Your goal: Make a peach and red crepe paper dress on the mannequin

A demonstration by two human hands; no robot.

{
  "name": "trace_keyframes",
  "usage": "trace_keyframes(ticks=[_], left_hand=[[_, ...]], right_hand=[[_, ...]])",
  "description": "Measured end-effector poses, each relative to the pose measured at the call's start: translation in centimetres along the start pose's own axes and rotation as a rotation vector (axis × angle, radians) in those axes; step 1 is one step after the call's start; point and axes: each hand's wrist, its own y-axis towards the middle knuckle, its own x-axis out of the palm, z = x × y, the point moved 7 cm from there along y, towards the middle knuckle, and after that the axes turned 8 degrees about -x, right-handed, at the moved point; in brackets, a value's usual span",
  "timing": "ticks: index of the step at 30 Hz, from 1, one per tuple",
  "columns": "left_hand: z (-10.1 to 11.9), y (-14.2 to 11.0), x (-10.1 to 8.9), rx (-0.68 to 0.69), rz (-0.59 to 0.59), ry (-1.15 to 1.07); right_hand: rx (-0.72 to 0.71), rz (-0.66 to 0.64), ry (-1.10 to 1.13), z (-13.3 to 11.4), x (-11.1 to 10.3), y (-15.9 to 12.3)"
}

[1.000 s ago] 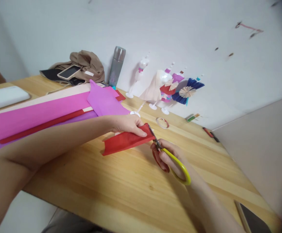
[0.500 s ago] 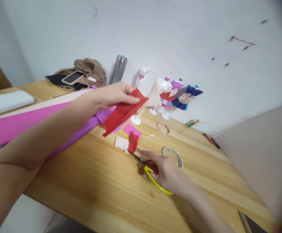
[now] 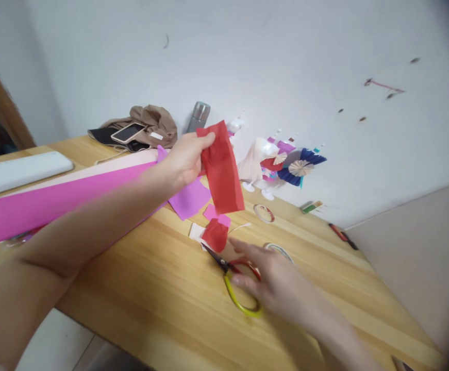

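Note:
My left hand [image 3: 185,157] is raised over the wooden table [image 3: 162,288] and pinches the top corner of a red paper strip [image 3: 222,170], which hangs down from it. My right hand [image 3: 265,275] lies low on the table with its fingers spread, blurred, just over the handles of the yellow and red scissors [image 3: 234,281]; it does not grip them. The scissors lie flat with the blades pointing at a small red paper scrap [image 3: 215,234] next to pink and white offcuts.
Long pink and purple paper rolls [image 3: 54,198] lie across the left of the table. At the back stand a grey flask [image 3: 199,116], a phone on a brown cloth [image 3: 147,121] and paper-fan figures [image 3: 282,162]. Two tape rings [image 3: 263,212] lie near my right hand.
My left hand lifted the red strip from the table and it now hangs upright. My right hand set the scissors down and opened over them. A cut red scrap lies on the table.

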Motion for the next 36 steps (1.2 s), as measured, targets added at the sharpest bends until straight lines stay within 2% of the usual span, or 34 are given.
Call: trace_keyframes(ticks=[2, 4, 5, 9, 11, 12, 15, 17, 18, 20, 22, 25, 28, 31, 34, 36], left_hand=[[-1.3, -0.1, -0.1, -0.003, 0.035, -0.072], [-2.9, -0.4, -0.4, -0.048, 0.127, -0.129], [-3.7, -0.6, -0.4, -0.082, 0.147, -0.149], [-6.3, -1.2, -0.1, -0.166, 0.152, -0.227], [-7.0, -1.1, -0.2, -0.190, 0.134, -0.235], [-7.2, -0.9, -0.4, -0.196, 0.129, -0.226], [-6.8, 0.0, -1.7, -0.177, 0.181, -0.104], [-5.9, 0.7, -2.5, -0.123, 0.201, 0.081], [-5.4, 0.9, -2.4, -0.088, 0.161, 0.200], [-5.4, 1.1, -1.3, -0.091, -0.017, 0.446], [-6.4, 0.6, 0.0, -0.130, -0.219, 0.649], [-8.2, -0.8, 1.2, -0.208, -0.402, 0.853], [-9.4, -1.9, 1.1, -0.330, -0.431, 0.956], [-9.8, -2.2, 1.0, -0.372, -0.458, 0.970], [-10.4, -2.3, 1.3, -0.372, -0.602, 0.959], [-10.9, -2.1, 1.2, -0.382, -0.654, 0.926]], right_hand=[[0.027, 0.085, 0.084, -0.3, 0.1, 1.5], [-0.017, 0.182, 0.299, -0.9, 0.3, 3.5], [-0.011, 0.274, 0.409, -0.8, 0.2, 4.3], [0.114, 0.652, 0.615, 1.8, -1.1, 6.0], [0.141, 0.775, 0.643, 3.6, -2.2, 5.9], [0.142, 0.785, 0.646, 4.4, -2.8, 5.7], [0.131, 0.661, 0.600, 5.8, -4.3, 5.2], [0.167, 0.483, 0.575, 6.3, -4.7, 4.8], [0.177, 0.407, 0.564, 6.3, -4.8, 4.7], [0.190, 0.304, 0.552, 6.1, -5.1, 4.4], [0.197, 0.222, 0.537, 5.8, -5.2, 4.3], [0.220, 0.149, 0.481, 5.4, -5.0, 4.2], [0.254, 0.109, 0.423, 5.2, -4.9, 4.0], [0.285, 0.070, 0.406, 5.1, -4.7, 3.8], [0.312, 0.036, 0.404, 5.2, -4.6, 3.7], [0.302, 0.024, 0.408, 5.3, -4.7, 3.8]])
